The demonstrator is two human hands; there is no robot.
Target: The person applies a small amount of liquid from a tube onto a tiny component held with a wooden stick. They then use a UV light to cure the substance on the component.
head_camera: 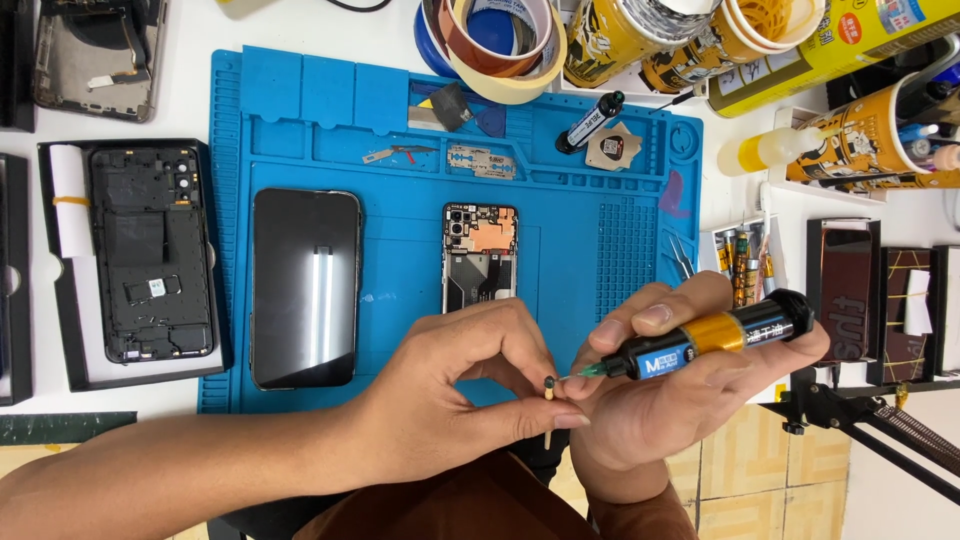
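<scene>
A glue syringe [700, 340], black with a gold band and a green needle tip, lies gripped in the right hand [660, 400] over the near edge of the tabletop [200, 100]. Its tip meets a small yellowish stick with a dark head [549, 385], pinched between thumb and fingers of the left hand [470, 400]. Just beyond the hands, an opened phone [479, 257] lies on the blue work mat [400, 150], with a dark screen panel [305, 287] to its left. Tape rolls [495, 45] sit at the mat's far edge.
</scene>
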